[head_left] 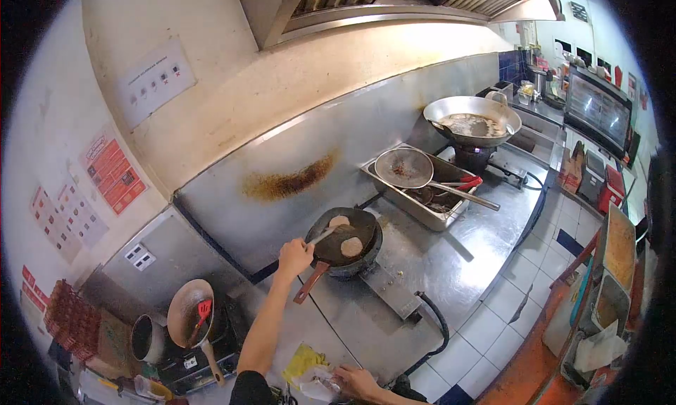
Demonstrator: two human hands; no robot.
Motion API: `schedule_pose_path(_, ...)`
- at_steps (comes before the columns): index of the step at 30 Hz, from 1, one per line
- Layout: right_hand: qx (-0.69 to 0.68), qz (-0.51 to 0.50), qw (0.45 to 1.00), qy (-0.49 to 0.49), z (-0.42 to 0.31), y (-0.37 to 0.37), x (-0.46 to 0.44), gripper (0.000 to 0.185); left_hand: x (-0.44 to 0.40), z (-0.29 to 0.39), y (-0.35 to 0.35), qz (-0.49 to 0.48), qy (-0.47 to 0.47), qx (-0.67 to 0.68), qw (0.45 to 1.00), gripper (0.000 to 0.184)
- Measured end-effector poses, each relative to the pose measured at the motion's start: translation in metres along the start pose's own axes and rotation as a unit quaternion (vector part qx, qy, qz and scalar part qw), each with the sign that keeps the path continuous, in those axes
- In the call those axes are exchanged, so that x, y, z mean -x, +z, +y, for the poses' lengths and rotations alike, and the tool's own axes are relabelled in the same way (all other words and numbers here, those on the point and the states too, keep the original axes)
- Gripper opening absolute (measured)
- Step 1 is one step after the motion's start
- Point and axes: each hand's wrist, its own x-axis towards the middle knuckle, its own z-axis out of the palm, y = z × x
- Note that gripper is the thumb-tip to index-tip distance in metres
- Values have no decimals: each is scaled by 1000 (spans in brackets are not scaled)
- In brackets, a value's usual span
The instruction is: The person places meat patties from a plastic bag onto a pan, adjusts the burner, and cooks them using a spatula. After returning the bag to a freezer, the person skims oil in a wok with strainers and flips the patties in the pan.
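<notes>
My left hand [295,258] is closed around the handle of a slim greyish spatula [324,235], whose tip reaches one of two round brown patties [339,222]; the exact shape of the tip is hard to make out. The other patty [351,247] lies nearer the front of the dark frying pan [324,252], which rests on a burner with its brown handle pointing toward me. Low in the view, my right hand [356,382] has its fingers closed at the edge of a crumpled clear plastic bag [318,382], beside a yellow wrapper [304,363].
A strainer [403,168] lies across a steel tray [442,220] right of the pan. Beyond it a large wok [472,116] of oil sits on a burner. At left are another pan [189,301] with a red spatula [203,310] and a pot [146,338]. A black hose [443,327] curves along the counter edge.
</notes>
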Motion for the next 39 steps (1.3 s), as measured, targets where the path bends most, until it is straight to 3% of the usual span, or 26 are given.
schedule_pose_path(3, -23, 41, 999, -12, 3, 2, 1, 25, 19, 14, -12, 8, 9, -18, 1000, 34)
schedule_pose_path(6, 8, -1, 1000, 0, 2, -2, -3, 27, 29, 21, -7, 19, 38, -60, 997, 32)
schedule_pose_path(8, -66, 46, 995, -63, 5, -3, 0, 28, 39, 15, -5, 33, 35, -89, 995, 31)
schedule_pose_path(10, -40, 16, 999, -33, -2, -2, 2, 29, 38, 11, -8, 46, 36, 20, 998, 30)
schedule_pose_path(11, -7, 4, 1000, 3, -3, -5, 0, 29, 40, 6, -8, 49, 36, 21, 998, 30)
schedule_pose_path(15, -17, 53, 998, -19, -5, -7, 0, 20, 27, -11, -7, 63, 12, 30, 998, 31)
schedule_pose_path(18, 14, -2, 1000, 7, 0, -2, 1, 20, -1, -34, 24, 77, 0, 19, 997, 32)
schedule_pose_path(20, 2, 78, 996, -46, -9, -7, 0, 21, -13, -46, 49, 89, 50, 28, 994, 30)
schedule_pose_path(26, -4, 9, 1000, 14, 0, -6, 2, 16, 17, -64, 73, 83, -8, 35, 996, 29)
schedule_pose_path(27, -12, -1, 1000, 21, -2, -9, 4, 16, 19, -83, 79, 100, 36, 49, 993, 32)
schedule_pose_path(32, -35, 74, 997, -12, -14, -20, -4, 14, 53, -72, 50, 134, -4, 76, 988, 35)
schedule_pose_path(34, 40, 47, 998, 15, -13, -13, -5, 13, 57, -90, 58, 103, -14, 7, 995, 34)
schedule_pose_path(35, 36, 13, 999, 11, -18, -13, -5, 13, 61, -94, 61, 89, -45, 34, 994, 35)
schedule_pose_path(37, -2, 100, 995, 22, -26, -16, -9, 11, 63, -99, 59, 49, -84, 63, 993, 37)
schedule_pose_path(39, -1, 94, 996, 9, -24, -11, -8, 11, 70, -111, 65, 28, -106, 68, 992, 39)
